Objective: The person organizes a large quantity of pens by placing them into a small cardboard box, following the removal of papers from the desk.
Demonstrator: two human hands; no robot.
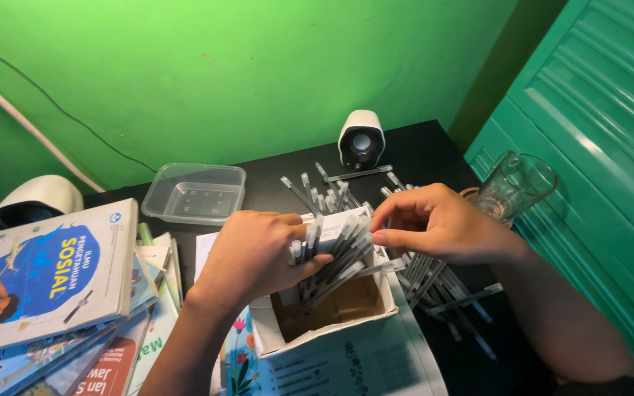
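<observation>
Left hand (254, 253): closed around a bundle of pens (332, 257) over the box (332, 323).
Right hand (434, 224): fingers pinching the bundle's top end.

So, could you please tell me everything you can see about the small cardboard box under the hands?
The box is small, white outside and plain brown cardboard inside, with its top flaps folded open. It stands upright on printed sheets at the front of the dark table, beside a stack of books. It looks mostly hollow. The left hand holds a bundle of pens over its opening, their lower ends dipping inside, while the right hand pinches the bundle's top.
</observation>
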